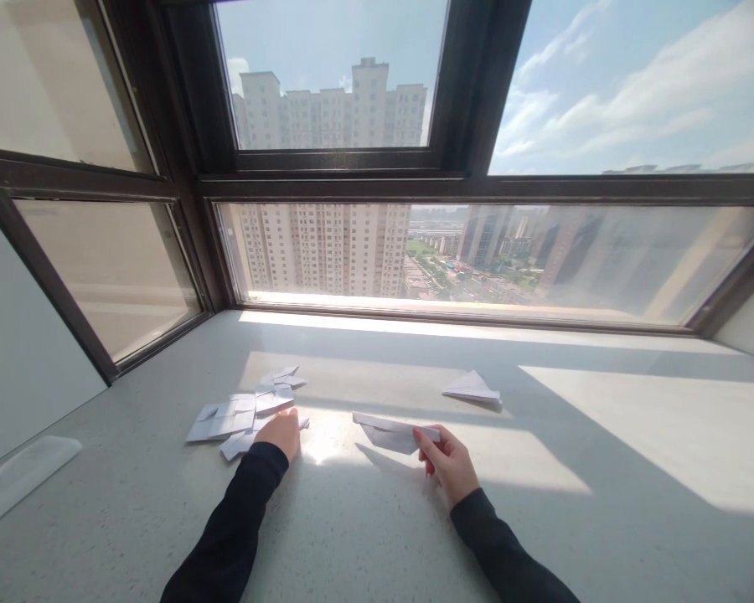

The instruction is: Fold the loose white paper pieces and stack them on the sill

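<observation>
My right hand (451,463) pinches a long folded white paper (389,435) by its right end, thumb on top. The paper is held tilted a little above the white sill, and its shadow falls below it. On the left, my left hand (281,433) is closed at the near right side of a loose pile of folded white papers (231,412). A pointed paper end (303,424) sticks out to the right of its knuckles. Its fingertips are mostly hidden behind the hand.
A folded paper triangle (472,388) lies on the sill (377,536), beyond my right hand. At the far left edge is a long pale whitish object (28,479). Dark-framed windows (452,188) close off the back and left. Sunlight glares between my hands.
</observation>
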`<state>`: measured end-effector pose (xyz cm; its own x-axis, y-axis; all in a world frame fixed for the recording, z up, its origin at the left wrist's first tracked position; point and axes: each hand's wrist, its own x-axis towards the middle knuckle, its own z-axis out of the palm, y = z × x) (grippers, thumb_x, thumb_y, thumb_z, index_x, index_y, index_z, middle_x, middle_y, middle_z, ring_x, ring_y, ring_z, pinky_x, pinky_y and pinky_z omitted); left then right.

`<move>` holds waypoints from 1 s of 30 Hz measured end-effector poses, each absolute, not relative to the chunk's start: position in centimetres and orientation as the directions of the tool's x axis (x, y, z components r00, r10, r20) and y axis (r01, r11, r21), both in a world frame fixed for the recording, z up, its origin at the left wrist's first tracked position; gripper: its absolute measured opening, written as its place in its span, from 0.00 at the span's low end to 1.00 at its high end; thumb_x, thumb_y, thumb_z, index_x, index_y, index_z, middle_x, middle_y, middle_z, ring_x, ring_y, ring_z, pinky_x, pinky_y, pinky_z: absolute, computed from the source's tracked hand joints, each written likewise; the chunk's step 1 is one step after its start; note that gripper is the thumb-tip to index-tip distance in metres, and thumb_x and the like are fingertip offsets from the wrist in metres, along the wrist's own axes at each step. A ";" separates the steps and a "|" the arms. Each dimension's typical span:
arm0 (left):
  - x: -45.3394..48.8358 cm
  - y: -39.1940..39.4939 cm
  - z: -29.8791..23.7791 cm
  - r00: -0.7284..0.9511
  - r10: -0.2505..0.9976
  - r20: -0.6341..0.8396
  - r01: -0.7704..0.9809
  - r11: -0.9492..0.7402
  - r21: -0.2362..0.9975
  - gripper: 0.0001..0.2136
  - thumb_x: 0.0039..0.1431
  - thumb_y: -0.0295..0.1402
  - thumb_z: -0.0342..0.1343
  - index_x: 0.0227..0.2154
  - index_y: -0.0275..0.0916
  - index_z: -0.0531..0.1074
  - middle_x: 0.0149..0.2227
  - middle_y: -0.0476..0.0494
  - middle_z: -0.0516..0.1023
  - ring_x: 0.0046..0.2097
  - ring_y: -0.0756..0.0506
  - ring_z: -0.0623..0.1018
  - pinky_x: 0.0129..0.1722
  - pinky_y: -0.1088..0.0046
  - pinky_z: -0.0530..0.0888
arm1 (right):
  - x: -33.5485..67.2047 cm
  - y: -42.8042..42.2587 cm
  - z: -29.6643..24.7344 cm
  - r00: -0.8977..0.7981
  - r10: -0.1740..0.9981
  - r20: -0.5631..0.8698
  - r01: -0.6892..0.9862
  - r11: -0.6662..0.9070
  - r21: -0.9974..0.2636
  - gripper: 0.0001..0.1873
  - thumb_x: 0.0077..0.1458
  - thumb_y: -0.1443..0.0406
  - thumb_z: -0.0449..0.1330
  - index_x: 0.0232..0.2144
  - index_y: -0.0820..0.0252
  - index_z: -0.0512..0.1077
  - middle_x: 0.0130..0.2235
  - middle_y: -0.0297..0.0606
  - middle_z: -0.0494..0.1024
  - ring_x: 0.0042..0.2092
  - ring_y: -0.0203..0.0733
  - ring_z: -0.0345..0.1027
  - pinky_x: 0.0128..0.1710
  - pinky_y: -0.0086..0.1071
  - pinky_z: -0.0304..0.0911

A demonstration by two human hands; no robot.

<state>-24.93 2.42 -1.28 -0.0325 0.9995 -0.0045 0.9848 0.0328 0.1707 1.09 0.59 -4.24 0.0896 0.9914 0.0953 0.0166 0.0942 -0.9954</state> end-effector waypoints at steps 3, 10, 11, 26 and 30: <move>-24.2 2.2 -1.2 -0.074 0.997 0.037 0.981 0.066 0.183 0.13 0.50 0.23 0.42 0.37 0.32 0.68 0.35 0.32 0.74 0.39 0.40 0.74 0.36 0.66 0.67 | 1.1 0.7 -4.4 0.099 0.991 0.089 -0.060 0.096 -0.994 0.19 0.38 0.50 0.59 0.22 0.62 0.65 0.13 0.27 0.63 0.13 0.29 0.52 0.11 0.24 0.50; -21.6 1.4 0.9 -0.034 0.952 0.303 0.774 -0.167 0.611 0.17 0.54 0.32 0.42 0.47 0.38 0.62 0.44 0.40 0.72 0.44 0.44 0.71 0.44 0.69 0.66 | 1.0 0.6 -3.7 0.089 0.995 0.044 -0.216 0.062 -0.974 0.20 0.35 0.51 0.61 0.24 0.61 0.65 0.14 0.29 0.67 0.13 0.29 0.53 0.11 0.25 0.50; -21.2 1.3 1.1 -0.046 0.932 0.359 0.584 -0.266 0.767 0.17 0.54 0.34 0.44 0.47 0.37 0.63 0.45 0.41 0.71 0.46 0.44 0.71 0.46 0.69 0.65 | 0.9 0.4 -3.5 0.076 0.997 0.033 -0.241 0.050 -0.969 0.20 0.34 0.52 0.62 0.24 0.61 0.65 0.15 0.30 0.68 0.13 0.29 0.53 0.11 0.25 0.50; -17.4 1.2 -2.5 -0.063 0.987 -0.151 -0.598 0.084 0.797 0.16 0.46 0.21 0.50 0.41 0.39 0.63 0.36 0.47 0.73 0.28 0.55 0.73 0.26 0.83 0.69 | 0.4 -0.1 -3.5 0.072 0.991 0.109 -0.112 0.116 -0.987 0.16 0.35 0.54 0.62 0.20 0.61 0.66 0.41 0.42 0.69 0.35 0.41 0.64 0.27 0.29 0.60; -17.0 0.9 -2.5 -0.033 0.986 -0.161 -0.650 0.102 0.753 0.13 0.46 0.23 0.51 0.37 0.41 0.64 0.34 0.49 0.72 0.31 0.54 0.73 0.30 0.80 0.70 | 0.1 -0.3 -3.6 0.076 0.993 0.095 -0.078 0.100 -0.992 0.18 0.34 0.53 0.61 0.18 0.62 0.65 0.47 0.47 0.66 0.41 0.48 0.63 0.33 0.34 0.60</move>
<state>-16.98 0.88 -2.48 -0.0325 0.9864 -0.1611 -0.6497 0.1017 0.7534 0.10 -0.31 -3.59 0.0764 0.9926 0.0945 -0.0780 0.1005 -0.9919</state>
